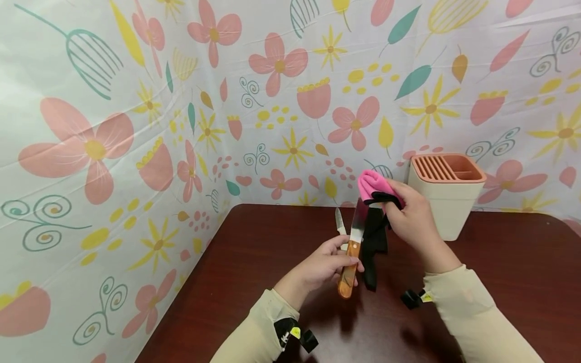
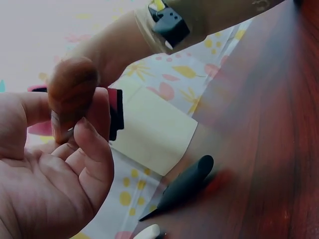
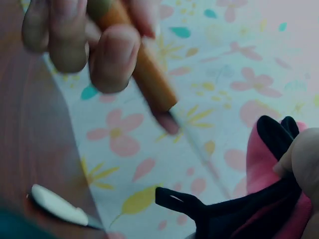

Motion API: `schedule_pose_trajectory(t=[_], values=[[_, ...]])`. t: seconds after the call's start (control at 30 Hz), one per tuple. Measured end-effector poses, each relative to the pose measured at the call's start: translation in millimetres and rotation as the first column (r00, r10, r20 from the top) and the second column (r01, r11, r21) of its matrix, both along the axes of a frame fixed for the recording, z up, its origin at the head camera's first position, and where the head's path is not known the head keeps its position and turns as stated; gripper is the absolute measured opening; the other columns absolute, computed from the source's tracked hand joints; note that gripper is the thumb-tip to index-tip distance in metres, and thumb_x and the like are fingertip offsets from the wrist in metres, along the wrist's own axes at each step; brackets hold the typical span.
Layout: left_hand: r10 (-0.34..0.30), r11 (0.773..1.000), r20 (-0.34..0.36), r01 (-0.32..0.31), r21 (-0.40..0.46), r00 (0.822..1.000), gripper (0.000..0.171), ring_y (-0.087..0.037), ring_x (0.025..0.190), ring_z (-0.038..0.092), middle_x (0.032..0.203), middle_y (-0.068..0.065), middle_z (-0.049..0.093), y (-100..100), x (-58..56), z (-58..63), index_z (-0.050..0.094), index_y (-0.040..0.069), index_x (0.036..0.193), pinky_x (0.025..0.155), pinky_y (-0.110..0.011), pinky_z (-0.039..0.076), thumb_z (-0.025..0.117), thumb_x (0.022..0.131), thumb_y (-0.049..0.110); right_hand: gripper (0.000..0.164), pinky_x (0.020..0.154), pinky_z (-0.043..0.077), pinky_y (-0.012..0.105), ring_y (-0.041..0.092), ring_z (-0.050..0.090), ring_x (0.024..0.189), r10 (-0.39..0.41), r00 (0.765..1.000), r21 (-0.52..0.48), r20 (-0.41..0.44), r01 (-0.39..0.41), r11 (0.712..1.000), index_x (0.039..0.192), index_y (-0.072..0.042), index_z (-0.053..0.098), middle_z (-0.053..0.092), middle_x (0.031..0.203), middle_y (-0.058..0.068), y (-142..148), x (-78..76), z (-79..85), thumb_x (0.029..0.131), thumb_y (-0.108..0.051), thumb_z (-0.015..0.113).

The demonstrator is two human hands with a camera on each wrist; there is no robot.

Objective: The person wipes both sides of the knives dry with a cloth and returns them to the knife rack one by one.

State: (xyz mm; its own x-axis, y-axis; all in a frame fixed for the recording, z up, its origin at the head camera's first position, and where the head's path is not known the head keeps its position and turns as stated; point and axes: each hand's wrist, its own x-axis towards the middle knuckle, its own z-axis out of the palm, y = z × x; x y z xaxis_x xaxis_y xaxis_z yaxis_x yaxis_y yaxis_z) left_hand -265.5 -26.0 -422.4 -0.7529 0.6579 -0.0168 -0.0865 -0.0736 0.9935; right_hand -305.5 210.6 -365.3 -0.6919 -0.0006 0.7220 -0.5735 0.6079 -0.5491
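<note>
Between its thumb and fingers, my left hand point(image 1: 324, 264) holds a knife point(image 1: 348, 272) by its brown wooden handle, blade pointing up and away. My right hand point(image 1: 415, 214) pinches a folded pink cloth point(image 1: 374, 184) with black trim, close to the blade's far end in the head view. A loop of the black trim hangs free in the right wrist view. Beneath the hands, a black broad-bladed knife point(image 1: 369, 272) lies on the table. Beside it is a small white-handled knife point(image 3: 60, 205), its handle partly hidden by my left hand in the head view.
A cream knife holder point(image 1: 445, 206) with a slotted terracotta-coloured top stands at the back right of the dark red-brown table point(image 1: 254, 242). Flower-patterned fabric point(image 1: 281, 151) hangs behind the table and along its left side.
</note>
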Motion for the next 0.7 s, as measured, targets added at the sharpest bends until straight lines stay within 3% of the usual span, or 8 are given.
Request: schedule_pose_trajectory(t=[0.13,0.23,0.4,0.7], values=[[-0.022,0.999,0.008,0.022,-0.029,1.0,0.049,-0.019,0.069,0.071,0.09,-0.002,0.072,0,2.0,0.0,0.045,0.02,0.15,0.067,-0.033,0.061,0.055,0.104,0.008,0.047,0.097,0.05,0.044,0.036,0.064,0.116,-0.024,1.0,0.033,-0.015,0.024,0.999,0.136,-0.007,0.066,0.069,0.131,0.019,2,-12.5,-11.7,0.09,-0.001,0.06],[-0.038,0.999,0.018,0.039,-0.038,0.999,0.053,-0.019,0.069,0.071,0.09,-0.002,0.071,-2,2.0,-0.8,0.042,0.021,0.153,0.068,-0.033,0.061,0.055,0.103,0.006,0.048,0.103,0.046,0.063,0.045,0.06,0.127,-0.016,0.999,0.059,0.034,0.014,0.998,0.139,-0.004,0.062,0.064,0.137,0.024,5,-19.3,-19.4,0.092,-0.004,0.063],[-0.061,0.998,0.04,0.062,-0.018,0.997,0.055,-0.018,0.065,0.07,0.088,-0.002,0.07,-4,0.1,-3.1,0.039,0.017,0.154,0.067,-0.033,0.061,0.054,0.103,0.003,0.048,0.104,0.044,0.066,0.047,0.058,0.128,-0.001,0.996,0.074,0.085,-0.005,0.997,0.142,-0.005,0.06,0.062,0.139,0.025,7,-23.0,-23.2,0.094,-0.008,0.062],[-0.078,0.997,0.024,0.078,0.0,0.997,0.052,-0.015,0.066,0.07,0.089,0.001,0.07,-1,0.3,-3.5,0.039,0.012,0.154,0.067,-0.031,0.061,0.053,0.104,0.005,0.047,0.108,0.044,0.064,0.043,0.056,0.134,0.028,0.997,0.198,0.067,-0.04,0.979,0.144,-0.007,0.059,0.06,0.146,0.02,0,-20.8,-20.5,0.097,-0.006,0.06]])
